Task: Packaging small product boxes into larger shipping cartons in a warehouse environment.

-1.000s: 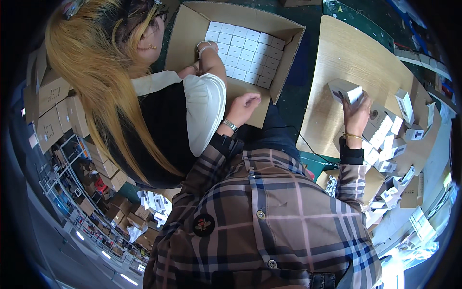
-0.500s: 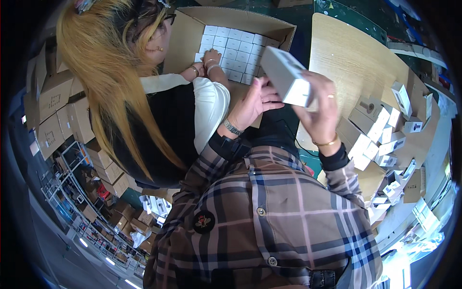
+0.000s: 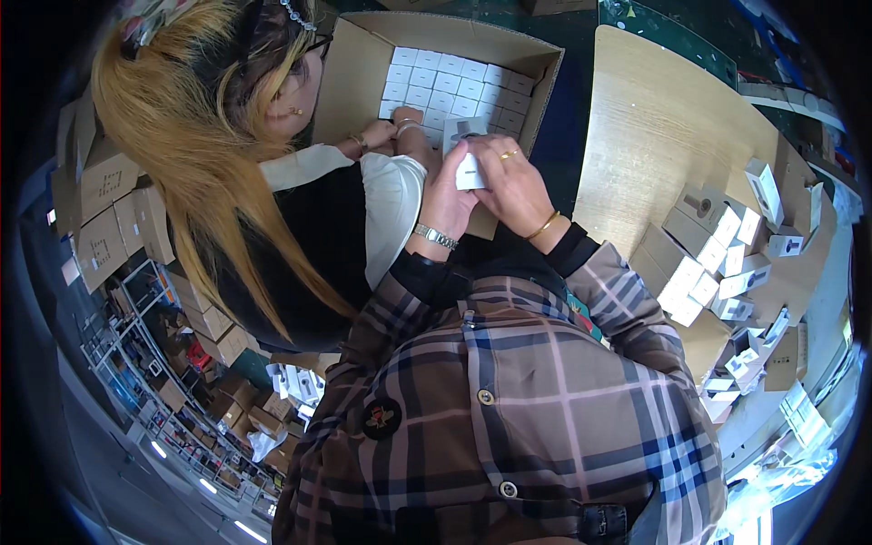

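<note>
Between my two hands is a small white box (image 3: 470,174) with a picture on one face, held close to the near edge of a large open cardboard carton (image 3: 354,68). My left hand (image 3: 445,202) grips it from the left, with the thumb along its side. From the right, my right hand (image 3: 514,186) closes over it, its fingers covering part of the box. Rows of small white boxes (image 3: 445,82) fill the carton. A co-worker's hand (image 3: 409,116) reaches in among them, just left of mine.
A co-worker (image 3: 263,227) stands close at my left. On the right is a wooden tabletop (image 3: 672,109), with several grey and white boxes (image 3: 699,218) heaped on its near right part. Stacked brown cartons (image 3: 109,218) and metal shelving (image 3: 136,318) are at far left.
The white box has moved left and down, from my raised right hand into both hands. My left hand, previously spread beside it, now grips it. The co-worker leans slightly left.
</note>
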The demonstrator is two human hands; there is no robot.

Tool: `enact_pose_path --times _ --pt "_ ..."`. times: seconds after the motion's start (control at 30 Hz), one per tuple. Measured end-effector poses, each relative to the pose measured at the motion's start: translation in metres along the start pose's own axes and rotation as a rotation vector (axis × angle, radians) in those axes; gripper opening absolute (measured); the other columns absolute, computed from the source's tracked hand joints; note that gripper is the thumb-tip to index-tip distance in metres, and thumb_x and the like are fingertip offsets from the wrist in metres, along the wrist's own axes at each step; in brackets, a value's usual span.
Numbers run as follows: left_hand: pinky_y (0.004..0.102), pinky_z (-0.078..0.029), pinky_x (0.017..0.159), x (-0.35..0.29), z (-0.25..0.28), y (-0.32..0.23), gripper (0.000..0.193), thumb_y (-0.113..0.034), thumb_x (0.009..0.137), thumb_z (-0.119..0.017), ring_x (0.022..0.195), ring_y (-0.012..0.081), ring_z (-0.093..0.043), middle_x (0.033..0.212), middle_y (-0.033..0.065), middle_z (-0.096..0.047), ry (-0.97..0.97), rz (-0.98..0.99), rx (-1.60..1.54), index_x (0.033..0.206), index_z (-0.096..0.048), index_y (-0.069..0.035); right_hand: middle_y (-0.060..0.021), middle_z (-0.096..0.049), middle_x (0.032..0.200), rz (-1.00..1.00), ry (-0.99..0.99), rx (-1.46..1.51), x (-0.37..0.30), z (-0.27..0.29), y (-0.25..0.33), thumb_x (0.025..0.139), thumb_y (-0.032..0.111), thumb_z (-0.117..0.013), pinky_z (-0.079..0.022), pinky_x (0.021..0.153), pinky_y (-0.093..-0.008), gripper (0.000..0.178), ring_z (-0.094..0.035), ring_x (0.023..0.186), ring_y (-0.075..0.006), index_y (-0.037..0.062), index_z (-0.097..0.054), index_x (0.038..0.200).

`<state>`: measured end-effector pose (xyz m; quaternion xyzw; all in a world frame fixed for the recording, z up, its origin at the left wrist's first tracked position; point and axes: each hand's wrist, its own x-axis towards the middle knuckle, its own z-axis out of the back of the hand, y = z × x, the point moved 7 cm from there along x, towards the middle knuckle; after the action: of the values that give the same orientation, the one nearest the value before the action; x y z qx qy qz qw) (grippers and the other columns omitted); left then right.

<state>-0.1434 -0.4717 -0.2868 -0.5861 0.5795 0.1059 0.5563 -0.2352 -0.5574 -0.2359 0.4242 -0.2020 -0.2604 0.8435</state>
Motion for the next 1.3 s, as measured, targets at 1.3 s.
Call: enact_pose_path --times 1.3 --pt "0.0345 -0.052 0.107 0.015 0.115 0.019 0.039 -0.026 0.104 -0.062 0.125 0.0223 -0.064 0.133 0.0111 -0.067 -0.451 -0.388 -0.321 0.137 -0.060 -0.006 -0.0197 -0.073 0.106 -0.295 0.132 0.056 0.020 -0.032 -0.042 0.092 0.008 -0.070 -0.058 0.088 -0.0447 0.017 -0.070 0.102 -0.0406 0.0028 -0.072 0.108"
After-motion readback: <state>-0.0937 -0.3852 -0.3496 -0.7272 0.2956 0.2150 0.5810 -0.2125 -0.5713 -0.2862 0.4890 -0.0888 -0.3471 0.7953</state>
